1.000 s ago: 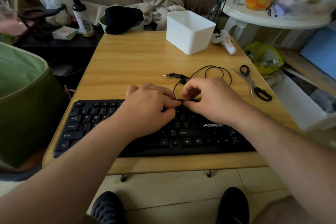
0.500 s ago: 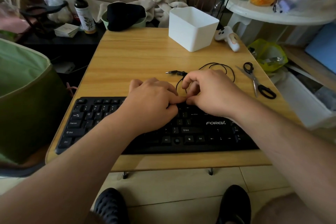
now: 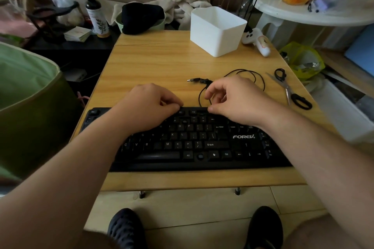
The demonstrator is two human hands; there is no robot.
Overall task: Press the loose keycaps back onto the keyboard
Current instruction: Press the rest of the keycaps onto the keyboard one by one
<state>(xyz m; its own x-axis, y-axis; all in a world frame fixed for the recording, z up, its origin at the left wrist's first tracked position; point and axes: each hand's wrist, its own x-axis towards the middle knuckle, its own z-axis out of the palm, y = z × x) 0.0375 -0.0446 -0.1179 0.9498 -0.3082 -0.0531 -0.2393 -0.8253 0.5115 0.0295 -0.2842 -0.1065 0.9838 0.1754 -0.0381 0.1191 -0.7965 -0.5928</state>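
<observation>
Head view: both hands [image 3: 145, 107] [image 3: 234, 101] on keyboard's [image 3: 192, 143] top row, apart.

Camera: just one, worn on the person's head.
Looks: forward and down, from above the wooden table [image 3: 153, 62].
How near: close, with both arms reaching in from the bottom corners and the keyboard [image 3: 188, 143] in the middle.
Far edge: a sofa back at the top.
Bottom edge: floor and two dark shoes.
</observation>
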